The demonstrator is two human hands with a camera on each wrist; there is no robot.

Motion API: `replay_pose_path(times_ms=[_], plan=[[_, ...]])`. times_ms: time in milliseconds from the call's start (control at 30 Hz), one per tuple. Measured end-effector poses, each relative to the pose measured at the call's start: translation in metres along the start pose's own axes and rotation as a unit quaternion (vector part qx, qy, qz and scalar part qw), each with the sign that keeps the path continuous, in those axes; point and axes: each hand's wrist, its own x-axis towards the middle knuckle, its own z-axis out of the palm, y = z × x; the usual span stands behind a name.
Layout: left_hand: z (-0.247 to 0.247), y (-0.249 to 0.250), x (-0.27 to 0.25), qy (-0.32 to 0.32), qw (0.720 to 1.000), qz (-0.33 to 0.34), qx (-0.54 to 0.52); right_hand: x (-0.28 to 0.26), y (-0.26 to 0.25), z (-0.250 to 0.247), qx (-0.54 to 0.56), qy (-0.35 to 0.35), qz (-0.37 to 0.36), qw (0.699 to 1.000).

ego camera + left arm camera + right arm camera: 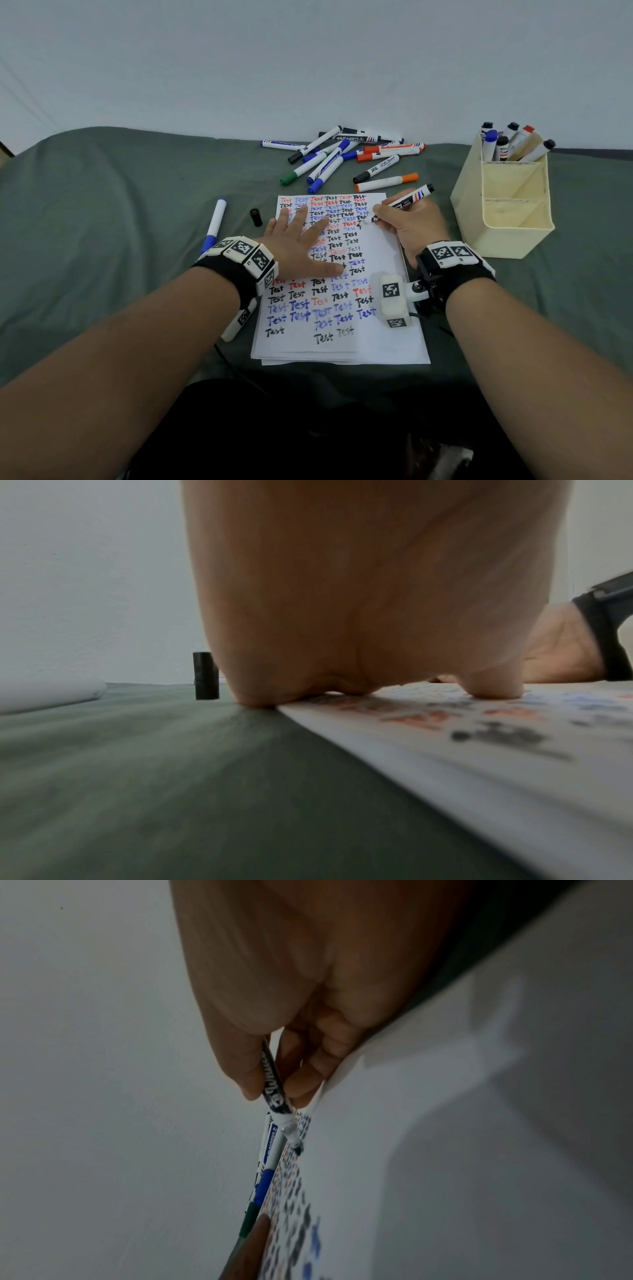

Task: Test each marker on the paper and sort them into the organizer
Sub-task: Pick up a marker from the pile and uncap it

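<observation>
A white paper (383, 267) covered with rows of "Test" in black, red and blue lies on the green cloth. My left hand (301, 246) lies flat on it with fingers spread, pressing it down; in the left wrist view the palm (359, 601) meets the paper (445, 750). My right hand (404, 222) pinches an uncapped black marker (407, 200), its tip touching the paper at the right of the written rows. In the right wrist view the fingers (246, 1069) hold that marker (277, 1099) tip down. Its black cap (256, 217) stands left of the paper. A cream organizer (503, 202) at the right holds several markers.
A pile of several loose markers (342, 154) lies beyond the paper near the wall. An orange-capped marker (387, 182) lies just above the paper. One blue marker (214, 224) lies left of the cap. The cap (205, 679) shows upright in the left wrist view.
</observation>
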Motion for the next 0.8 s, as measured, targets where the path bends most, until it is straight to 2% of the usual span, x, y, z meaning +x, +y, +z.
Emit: replay_pose_path(times_ms=[800], plan=[[-0.0038,0.0029,-0.0043,-0.007,1.000,0.001,0.001,-0.0022,-0.0008,-0.0018,0.014,0.023,0.001,1.000]])
